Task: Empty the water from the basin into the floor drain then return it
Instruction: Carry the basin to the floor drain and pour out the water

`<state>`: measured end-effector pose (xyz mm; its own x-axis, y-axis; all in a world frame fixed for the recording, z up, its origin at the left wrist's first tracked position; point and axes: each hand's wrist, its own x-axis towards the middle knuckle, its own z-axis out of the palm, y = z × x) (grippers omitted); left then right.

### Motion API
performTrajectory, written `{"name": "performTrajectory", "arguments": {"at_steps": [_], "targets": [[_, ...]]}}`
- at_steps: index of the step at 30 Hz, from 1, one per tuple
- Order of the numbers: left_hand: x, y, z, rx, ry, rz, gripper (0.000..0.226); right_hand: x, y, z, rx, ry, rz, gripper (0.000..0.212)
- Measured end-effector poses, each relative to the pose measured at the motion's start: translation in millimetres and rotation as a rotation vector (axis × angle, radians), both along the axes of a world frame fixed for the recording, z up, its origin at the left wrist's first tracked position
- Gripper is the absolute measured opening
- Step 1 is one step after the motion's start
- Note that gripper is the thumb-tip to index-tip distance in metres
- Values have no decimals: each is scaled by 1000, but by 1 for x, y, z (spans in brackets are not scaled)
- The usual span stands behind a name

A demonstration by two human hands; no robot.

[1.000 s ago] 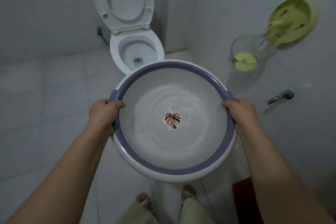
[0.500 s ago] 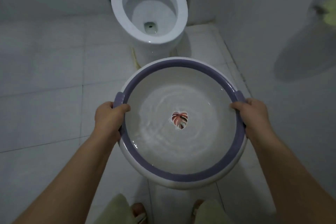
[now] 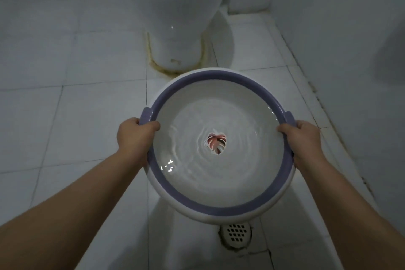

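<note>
A round white basin with a purple rim point(image 3: 210, 200) hangs level above the tiled floor, rippling water inside and a leaf picture at its centre. My left hand point(image 3: 135, 136) grips the left side of the rim, and my right hand point(image 3: 303, 141) grips the right side. Just below the basin's near edge, a white perforated floor drain point(image 3: 235, 232) shows in the tiles, its far part hidden by the basin.
A white toilet point(image 3: 175, 17) stands on the floor straight ahead, beyond the basin. A white wall point(image 3: 350, 50) runs along the right side, with a raised tiled ledge at its foot. White floor tiles point(image 3: 65, 116) spread to the left.
The view has tilted down and the basin sits lower and nearer the floor. The toilet has slid toward the top edge, and the floor drain has come into view under the basin.
</note>
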<state>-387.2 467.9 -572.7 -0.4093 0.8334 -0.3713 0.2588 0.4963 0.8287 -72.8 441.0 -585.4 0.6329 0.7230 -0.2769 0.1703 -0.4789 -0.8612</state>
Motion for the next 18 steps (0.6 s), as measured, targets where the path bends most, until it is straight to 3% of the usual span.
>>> {"name": "performTrajectory", "arguments": {"at_steps": [18], "targets": [[57, -20, -106, -61, 53, -41, 14, 54, -36, -112, -60, -64, -19, 14]]}}
